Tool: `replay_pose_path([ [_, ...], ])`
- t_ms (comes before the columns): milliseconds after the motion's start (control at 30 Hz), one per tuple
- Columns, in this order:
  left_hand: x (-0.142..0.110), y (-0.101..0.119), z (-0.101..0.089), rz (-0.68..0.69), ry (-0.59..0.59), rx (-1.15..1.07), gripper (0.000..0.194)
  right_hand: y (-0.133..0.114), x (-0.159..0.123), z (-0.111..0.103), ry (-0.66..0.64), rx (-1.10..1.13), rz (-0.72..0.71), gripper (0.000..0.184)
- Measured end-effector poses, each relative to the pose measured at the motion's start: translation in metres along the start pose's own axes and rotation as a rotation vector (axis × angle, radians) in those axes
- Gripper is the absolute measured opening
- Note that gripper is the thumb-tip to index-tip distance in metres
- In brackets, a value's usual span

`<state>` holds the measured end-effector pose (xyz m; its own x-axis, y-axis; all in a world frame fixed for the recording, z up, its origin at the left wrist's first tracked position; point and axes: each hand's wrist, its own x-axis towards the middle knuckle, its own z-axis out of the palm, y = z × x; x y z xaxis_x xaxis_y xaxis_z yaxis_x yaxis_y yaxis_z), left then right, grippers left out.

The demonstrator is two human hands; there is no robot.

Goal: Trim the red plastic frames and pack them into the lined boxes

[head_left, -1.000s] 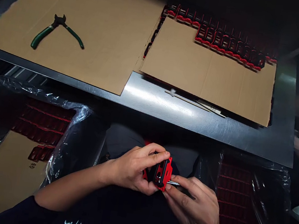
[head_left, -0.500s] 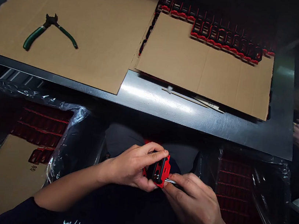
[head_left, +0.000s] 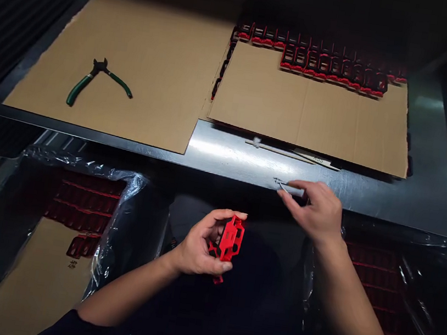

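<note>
Red plastic shows near the centre of the frame: your left hand point(head_left: 200, 247) clamps an open-sided part point(head_left: 230, 240) between thumb below and fingers above. Right of it, your right hand point(head_left: 321, 210) has its fingertips at a thin grey piece point(head_left: 293, 190) over the metal table's point(head_left: 226, 151) edge; you cannot tell whether they grip it. Beyond, rows of red-and-black parts point(head_left: 332, 72) sit upper right, and green-handled pliers point(head_left: 78, 89) lie spread on cardboard point(head_left: 156, 80) upper left.

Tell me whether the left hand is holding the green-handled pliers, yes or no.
No, the green-handled pliers lie on the cardboard sheet, while the left hand holds a red part.
</note>
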<state>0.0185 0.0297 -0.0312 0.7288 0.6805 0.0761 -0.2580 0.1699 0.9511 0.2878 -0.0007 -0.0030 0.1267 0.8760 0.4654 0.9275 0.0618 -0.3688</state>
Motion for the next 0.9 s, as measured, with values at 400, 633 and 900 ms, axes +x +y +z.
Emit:
replay_pose_path([
  [400, 0.001, 0.004, 0.003, 0.018, 0.019, 0.100, 0.075, -0.050, -0.036, 0.002, -0.088, 0.598, 0.488, 0.012],
  [633, 0.005, -0.008, -0.002, 0.099, -0.098, 0.176, 0.097, -0.085, -0.073, 0.007, -0.497, 1.560, 0.912, 0.038],
  [900, 0.002, -0.003, 0.003, 0.042, -0.080, 0.096, 0.086, -0.091, -0.071, 0.016, -0.610, 1.781, 0.982, 0.038],
])
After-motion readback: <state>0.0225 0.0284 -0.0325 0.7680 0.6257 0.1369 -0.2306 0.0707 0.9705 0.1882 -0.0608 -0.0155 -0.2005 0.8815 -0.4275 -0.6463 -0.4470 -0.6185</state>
